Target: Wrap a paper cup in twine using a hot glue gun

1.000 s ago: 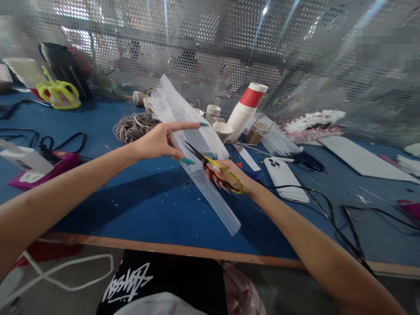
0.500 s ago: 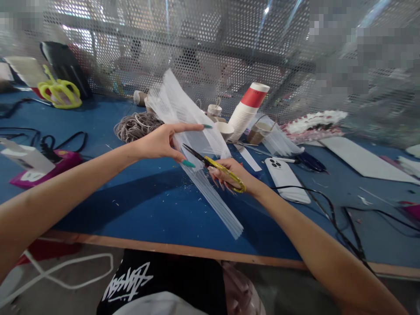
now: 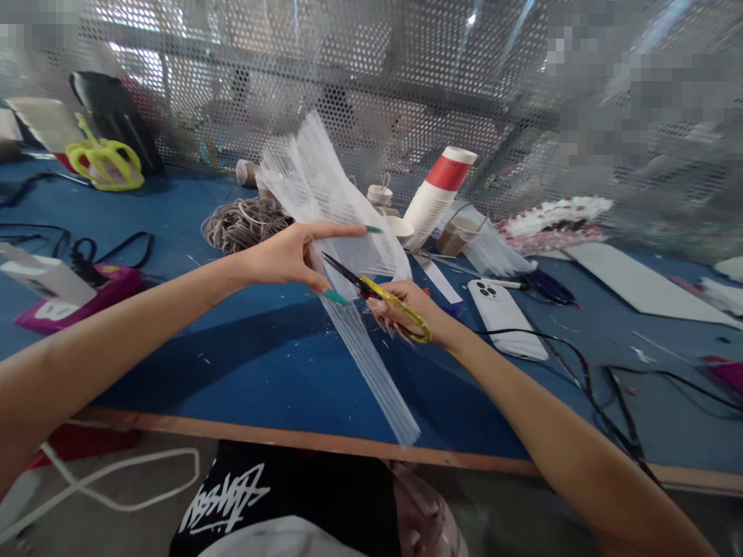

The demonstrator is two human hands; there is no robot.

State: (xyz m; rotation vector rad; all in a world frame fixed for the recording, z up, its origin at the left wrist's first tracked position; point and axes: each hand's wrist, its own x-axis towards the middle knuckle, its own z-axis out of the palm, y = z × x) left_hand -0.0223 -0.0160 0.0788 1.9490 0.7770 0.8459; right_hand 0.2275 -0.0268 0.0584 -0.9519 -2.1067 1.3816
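A white, translucent pleated sheet (image 3: 330, 182) stands fanned out over the table, and a narrow pleated strip of it hangs down toward the front edge. My left hand (image 3: 293, 254) grips the sheet, thumb in front and forefinger stretched over it; the other fingers are hidden behind. My right hand (image 3: 421, 311) is wrapped round the yellow handles of a pair of scissors (image 3: 371, 288). Their dark blades point up and left, lying across the sheet between my left thumb and forefinger. The blades look nearly closed.
Behind the sheet are a coil of grey cord (image 3: 247, 224) and a leaning stack of paper cups (image 3: 435, 197). To the right lie a white phone (image 3: 506, 319), black cables (image 3: 580, 363) and a white board (image 3: 644, 282). A purple power strip (image 3: 81, 298) sits left. Small scraps dot the blue table (image 3: 232, 379).
The sheet has shifted slightly, its top edge a little to the right and its lower strip lower and to the left. My hands and the scissors have barely moved.
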